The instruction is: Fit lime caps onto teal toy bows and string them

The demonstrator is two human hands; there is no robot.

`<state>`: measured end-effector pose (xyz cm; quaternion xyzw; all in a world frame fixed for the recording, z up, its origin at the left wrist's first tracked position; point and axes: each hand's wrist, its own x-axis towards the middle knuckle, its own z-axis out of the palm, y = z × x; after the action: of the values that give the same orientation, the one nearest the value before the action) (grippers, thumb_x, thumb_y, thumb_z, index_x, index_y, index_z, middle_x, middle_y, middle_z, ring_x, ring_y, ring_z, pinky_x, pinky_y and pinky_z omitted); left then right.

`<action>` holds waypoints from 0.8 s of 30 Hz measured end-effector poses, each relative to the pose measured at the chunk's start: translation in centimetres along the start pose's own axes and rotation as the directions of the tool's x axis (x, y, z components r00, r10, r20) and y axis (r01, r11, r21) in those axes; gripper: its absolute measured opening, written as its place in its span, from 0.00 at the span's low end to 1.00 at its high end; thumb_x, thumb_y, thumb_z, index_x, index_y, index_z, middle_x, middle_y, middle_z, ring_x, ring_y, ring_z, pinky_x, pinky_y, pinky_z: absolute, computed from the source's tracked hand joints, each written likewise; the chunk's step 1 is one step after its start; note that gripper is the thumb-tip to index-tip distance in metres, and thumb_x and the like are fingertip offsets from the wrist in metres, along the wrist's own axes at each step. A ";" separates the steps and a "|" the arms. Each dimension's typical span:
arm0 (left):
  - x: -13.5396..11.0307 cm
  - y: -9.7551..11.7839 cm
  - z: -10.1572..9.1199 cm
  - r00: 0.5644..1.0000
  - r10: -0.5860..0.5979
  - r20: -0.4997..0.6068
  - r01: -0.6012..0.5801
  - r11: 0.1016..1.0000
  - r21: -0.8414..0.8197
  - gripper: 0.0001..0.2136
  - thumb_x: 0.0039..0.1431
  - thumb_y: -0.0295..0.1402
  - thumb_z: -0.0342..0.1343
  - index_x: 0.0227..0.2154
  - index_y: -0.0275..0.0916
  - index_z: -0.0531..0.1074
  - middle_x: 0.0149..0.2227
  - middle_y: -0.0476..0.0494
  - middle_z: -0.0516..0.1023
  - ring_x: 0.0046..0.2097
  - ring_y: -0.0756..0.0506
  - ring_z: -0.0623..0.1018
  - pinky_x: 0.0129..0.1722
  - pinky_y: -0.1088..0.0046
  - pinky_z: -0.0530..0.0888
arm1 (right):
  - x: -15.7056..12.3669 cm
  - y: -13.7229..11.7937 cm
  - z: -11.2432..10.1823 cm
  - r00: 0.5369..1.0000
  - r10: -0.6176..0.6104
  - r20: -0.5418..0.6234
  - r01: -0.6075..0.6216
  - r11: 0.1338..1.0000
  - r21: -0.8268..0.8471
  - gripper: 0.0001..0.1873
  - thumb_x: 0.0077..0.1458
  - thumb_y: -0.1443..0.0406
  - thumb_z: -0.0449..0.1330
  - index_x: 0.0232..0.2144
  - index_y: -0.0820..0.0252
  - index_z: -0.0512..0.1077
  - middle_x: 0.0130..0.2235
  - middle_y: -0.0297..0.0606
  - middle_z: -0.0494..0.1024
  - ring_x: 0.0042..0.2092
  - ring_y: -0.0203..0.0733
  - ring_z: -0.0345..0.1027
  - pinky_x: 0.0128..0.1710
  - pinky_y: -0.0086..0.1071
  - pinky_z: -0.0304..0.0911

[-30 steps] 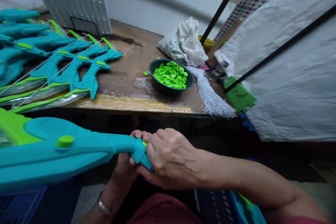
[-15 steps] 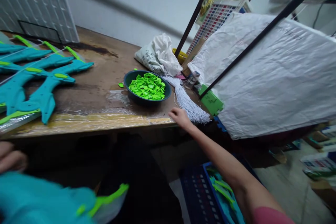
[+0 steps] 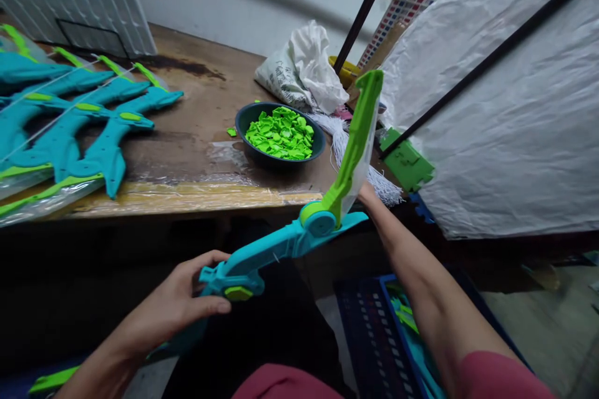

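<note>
My left hand (image 3: pixel 175 305) is closed round the grip of a teal toy bow (image 3: pixel 276 249). The bow's green limb (image 3: pixel 358 131) sticks up and away over the table edge. My right hand (image 3: pixel 367 194) reaches across to a bundle of white strings (image 3: pixel 388 188) at the table's front right corner. Its fingers are hidden behind the green limb. A dark bowl (image 3: pixel 243 120) full of small green plastic pieces (image 3: pixel 281 134) sits on the table just left of the strings.
Several finished teal and green bows (image 3: pixel 84 131) lie in a row on the left of the wooden table (image 3: pixel 187 196). A crumpled white bag (image 3: pixel 309 68) and a large white sack (image 3: pixel 505 118) crossed by black rods stand at right. A blue crate (image 3: pixel 369 324) sits below.
Both hands were together on a bow's end. My right hand then went out to the white strings and stays there. My left hand now holds a bow with its green limb raised.
</note>
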<state>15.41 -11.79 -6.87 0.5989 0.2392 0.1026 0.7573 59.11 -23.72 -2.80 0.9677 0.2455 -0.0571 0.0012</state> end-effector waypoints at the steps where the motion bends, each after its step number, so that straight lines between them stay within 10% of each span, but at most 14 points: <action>1: 0.1 -0.1 0.5 0.999 -0.035 0.035 0.035 0.999 -0.002 0.23 0.40 0.33 0.77 0.43 0.40 0.81 0.35 0.42 0.85 0.36 0.41 0.82 0.33 0.74 0.77 | -0.2 0.2 -0.2 1.000 -0.009 0.000 0.009 0.999 0.036 0.19 0.66 0.57 0.62 0.54 0.61 0.71 0.55 0.44 0.74 0.53 0.47 0.72 0.53 0.47 0.71; 5: 0.3 0.3 1.0 0.986 -0.120 0.118 0.128 0.990 -0.063 0.17 0.45 0.35 0.75 0.39 0.39 0.81 0.37 0.43 0.84 0.42 0.41 0.80 0.46 0.70 0.75 | -2.8 0.3 -0.4 0.998 -0.055 0.019 0.049 0.971 0.233 0.15 0.66 0.57 0.62 0.48 0.63 0.73 0.49 0.42 0.76 0.48 0.44 0.73 0.49 0.43 0.72; 9: 1.6 0.3 1.4 0.944 -0.086 0.317 0.167 0.957 -0.239 0.22 0.44 0.43 0.73 0.40 0.35 0.81 0.33 0.40 0.82 0.32 0.45 0.77 0.33 0.74 0.74 | -9.7 -1.1 1.5 0.947 -0.299 0.121 0.194 0.826 0.529 0.09 0.65 0.62 0.58 0.33 0.62 0.71 0.33 0.32 0.74 0.34 0.35 0.68 0.37 0.31 0.65; 14: 3.4 -2.5 3.1 0.914 -0.182 0.363 0.323 0.866 -0.381 0.20 0.44 0.41 0.73 0.37 0.33 0.80 0.31 0.40 0.80 0.24 0.51 0.74 0.24 0.80 0.70 | -21.6 -4.3 6.1 0.766 -0.613 0.196 0.224 0.539 0.812 0.06 0.57 0.67 0.57 0.27 0.60 0.69 0.28 0.28 0.68 0.31 0.32 0.59 0.33 0.27 0.56; 19: 3.1 -4.5 3.5 0.902 -0.186 0.390 0.343 0.857 -0.384 0.18 0.44 0.42 0.74 0.32 0.32 0.79 0.23 0.44 0.75 0.23 0.51 0.73 0.26 0.78 0.73 | -27.2 -6.5 10.4 0.546 -0.768 0.334 -0.135 0.312 0.940 0.08 0.52 0.63 0.64 0.27 0.62 0.72 0.24 0.29 0.69 0.25 0.30 0.59 0.28 0.26 0.55; 21: 2.2 -4.5 3.0 0.892 -0.176 0.417 0.344 0.861 -0.374 0.20 0.45 0.44 0.73 0.33 0.32 0.79 0.23 0.43 0.76 0.22 0.51 0.73 0.26 0.77 0.73 | -27.0 -6.9 11.4 0.547 -0.747 0.377 -0.340 0.214 0.916 0.16 0.52 0.54 0.66 0.29 0.63 0.74 0.26 0.35 0.74 0.26 0.34 0.66 0.29 0.28 0.61; 24: 0.3 -4.6 2.0 0.846 -0.200 0.493 0.388 0.867 -0.314 0.23 0.48 0.47 0.70 0.39 0.30 0.80 0.27 0.38 0.79 0.21 0.52 0.72 0.21 0.81 0.67 | -24.7 -6.8 11.8 0.685 -0.629 0.368 -0.488 -0.021 0.872 0.24 0.52 0.45 0.65 0.32 0.62 0.75 0.31 0.40 0.78 0.33 0.41 0.73 0.34 0.35 0.69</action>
<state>16.06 -14.57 -11.02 0.3927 0.1241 -0.1101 0.9046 33.06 -29.84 -11.59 0.5242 0.1598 -0.5876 -0.5953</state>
